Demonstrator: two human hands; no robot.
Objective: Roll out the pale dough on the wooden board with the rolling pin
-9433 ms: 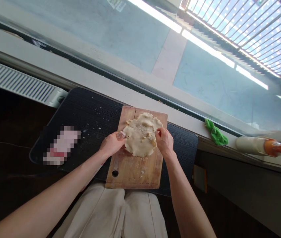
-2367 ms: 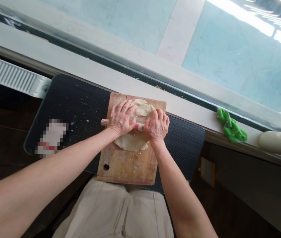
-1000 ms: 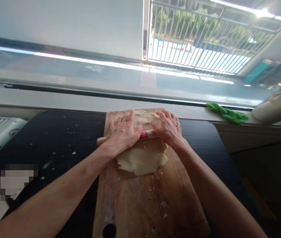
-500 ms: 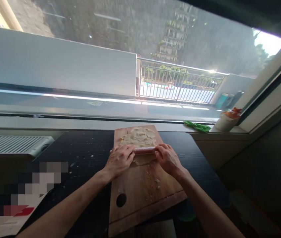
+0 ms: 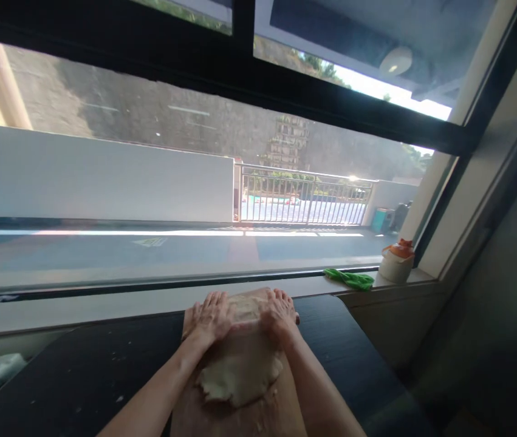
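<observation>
It's left hand (image 5: 211, 317) and right hand (image 5: 280, 312), fingers outstretched, palms flat over the rolling pin (image 5: 245, 326), pressing across the pale dough (image 5: 240, 377)!

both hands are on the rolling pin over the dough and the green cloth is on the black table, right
No: the head view shows the green cloth on the windowsill, not the black table. The left hand and right hand are on the rolling pin over the dough.
</observation>
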